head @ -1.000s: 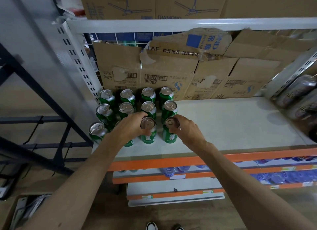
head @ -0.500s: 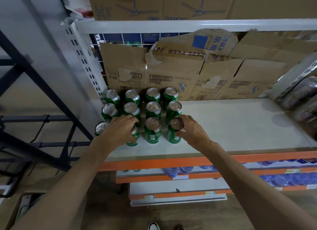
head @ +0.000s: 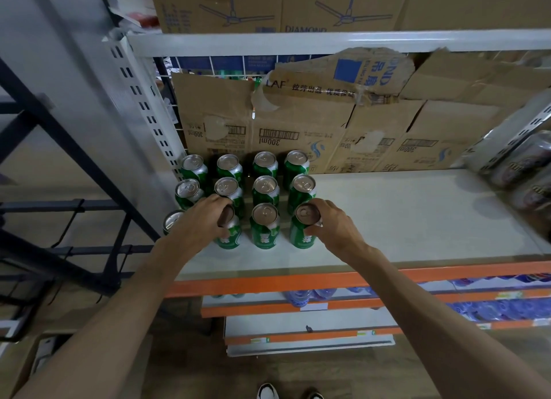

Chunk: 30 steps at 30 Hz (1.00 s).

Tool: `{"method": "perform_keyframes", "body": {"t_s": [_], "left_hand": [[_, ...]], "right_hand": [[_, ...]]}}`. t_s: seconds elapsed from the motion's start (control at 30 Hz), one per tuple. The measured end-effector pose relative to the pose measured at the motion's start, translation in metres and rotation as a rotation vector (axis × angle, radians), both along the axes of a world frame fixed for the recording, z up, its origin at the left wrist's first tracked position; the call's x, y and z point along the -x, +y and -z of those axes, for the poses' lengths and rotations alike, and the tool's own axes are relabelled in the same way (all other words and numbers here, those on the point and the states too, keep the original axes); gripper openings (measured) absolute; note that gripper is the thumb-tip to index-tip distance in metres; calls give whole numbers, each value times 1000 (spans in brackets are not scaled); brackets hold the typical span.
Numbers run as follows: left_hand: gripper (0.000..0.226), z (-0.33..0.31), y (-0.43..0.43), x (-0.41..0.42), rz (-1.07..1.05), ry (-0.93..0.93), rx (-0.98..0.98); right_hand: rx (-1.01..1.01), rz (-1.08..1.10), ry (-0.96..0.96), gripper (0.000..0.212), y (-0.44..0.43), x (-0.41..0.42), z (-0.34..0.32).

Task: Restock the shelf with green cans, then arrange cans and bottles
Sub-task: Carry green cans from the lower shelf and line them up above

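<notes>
- Head view, progress: twelve green cans [head: 264,190] stand upright in three rows of four at the left end of the shelf [head: 417,214], so I'd say restocking is well underway. There's room to their right for more. The bottles [head: 298,297] sit a level lower, and I can't tell if they're sorted.
- Head view, hands: the right hand [head: 334,225] has its fingers [head: 322,204] curled round the rim of the front-right can [head: 302,234]. The left hand [head: 202,222] wraps over the top of the neighbouring front can [head: 232,236]. Both cans are standing on the shelf.

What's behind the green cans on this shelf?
Brown cardboard boxes printed 300ml stand behind the green cans. Wire grid shows above; anything behind the cardboard is covered.
</notes>
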<state>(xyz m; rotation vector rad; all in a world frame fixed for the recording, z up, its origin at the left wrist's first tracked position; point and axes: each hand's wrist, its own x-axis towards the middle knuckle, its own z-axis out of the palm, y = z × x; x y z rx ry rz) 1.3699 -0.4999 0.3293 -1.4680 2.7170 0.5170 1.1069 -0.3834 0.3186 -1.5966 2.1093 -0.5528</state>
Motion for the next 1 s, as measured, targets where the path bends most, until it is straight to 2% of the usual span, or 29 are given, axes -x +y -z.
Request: {"method": "perform_keyframes", "body": {"t_s": [0.2, 0.3, 0.43, 0.57, 0.63, 0.77, 1.0], "left_hand": [[79, -3, 0, 2, 1, -15, -18], [88, -10, 6, -4, 6, 64, 19], [77, -16, 8, -47, -129, 155, 157], [79, 1, 12, -83, -295, 65, 21], [78, 6, 15, -79, -325, 141, -53], [64, 9, 13, -72, -339, 274, -11], [69, 10, 7, -73, -348, 292, -13]], "right_hand": [[12, -7, -9, 54, 0, 1, 1], [13, -14, -16, 55, 1, 2, 1], [1, -22, -18, 60, 1, 3, 1], [-13, -1, -25, 64, 2, 1, 2], [2, 0, -18, 58, 0, 1, 2], [28, 6, -38, 53, -1, 2, 2], [36, 25, -67, 53, -1, 1, 3]]}}
